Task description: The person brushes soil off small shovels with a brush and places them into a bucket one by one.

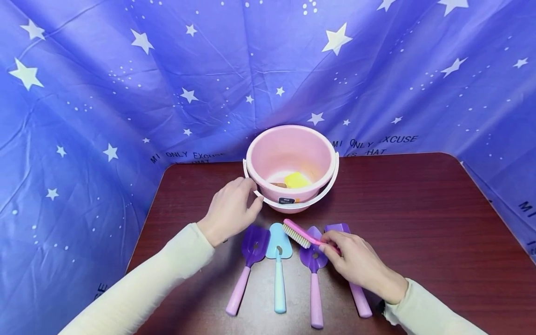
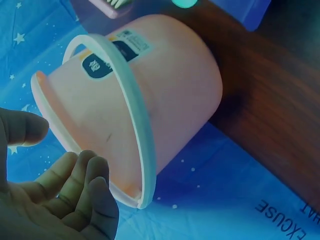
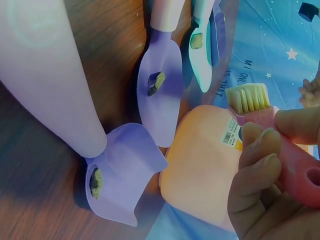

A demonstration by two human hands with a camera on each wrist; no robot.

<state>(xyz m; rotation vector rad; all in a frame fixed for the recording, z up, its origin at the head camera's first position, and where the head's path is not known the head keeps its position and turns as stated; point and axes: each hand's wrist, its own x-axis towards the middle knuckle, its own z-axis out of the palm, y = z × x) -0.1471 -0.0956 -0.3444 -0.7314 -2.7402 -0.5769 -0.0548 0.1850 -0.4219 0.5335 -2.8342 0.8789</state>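
Before a starry curtain [image 1: 209, 60], the table [image 1: 418, 209] bears a pink bucket [image 1: 289, 149] at centre, yellow object [image 1: 297, 180] inside; your left fingers [image 1: 243, 185] bend loosely beside it, right fingers [image 1: 337, 238] gripping a brush [image 1: 301, 231], lower centre.

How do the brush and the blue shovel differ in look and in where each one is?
The brush is pink with pale bristles; the blue shovel is light blue with a broad blade.
The brush is held in the right hand; the blue shovel lies on the table, unheld.
Both have a handle.
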